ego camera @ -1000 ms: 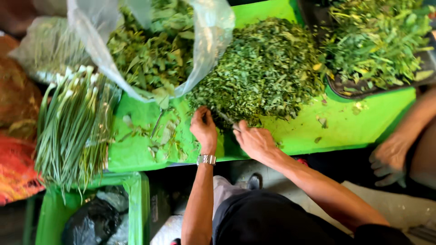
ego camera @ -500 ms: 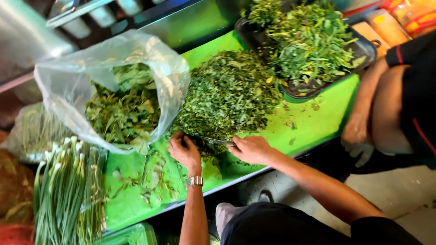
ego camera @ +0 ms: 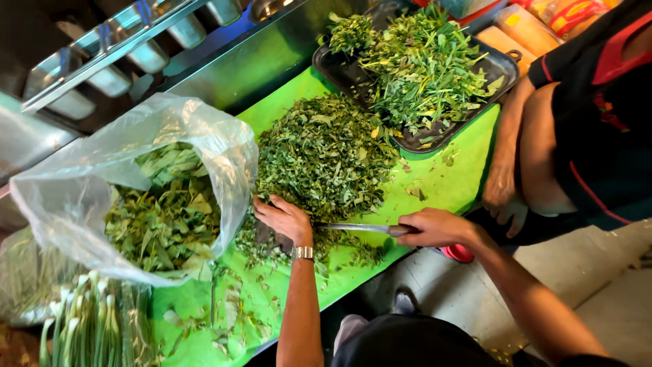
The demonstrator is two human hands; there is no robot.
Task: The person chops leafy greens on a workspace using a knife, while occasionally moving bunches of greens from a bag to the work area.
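Note:
My left hand (ego camera: 285,219), with a watch on the wrist, presses down on a small bunch of green leaves (ego camera: 268,246) on the bright green board (ego camera: 448,180). My right hand (ego camera: 435,228) grips the handle of a knife (ego camera: 353,228) whose blade lies flat, pointing left toward my left hand. Just beyond the blade lies a large heap of chopped leaves (ego camera: 326,156).
A clear plastic bag (ego camera: 136,183) of whole leaves lies open at the left. Spring onions (ego camera: 95,326) lie at the bottom left. A dark tray (ego camera: 424,68) of cut greens sits at the back right. Another person's arm (ego camera: 513,156) rests by the board's right edge.
The view has shifted, so the board now runs more diagonally. My right hand has drawn back to the right with the knife, and my left hand stays on the leaves.

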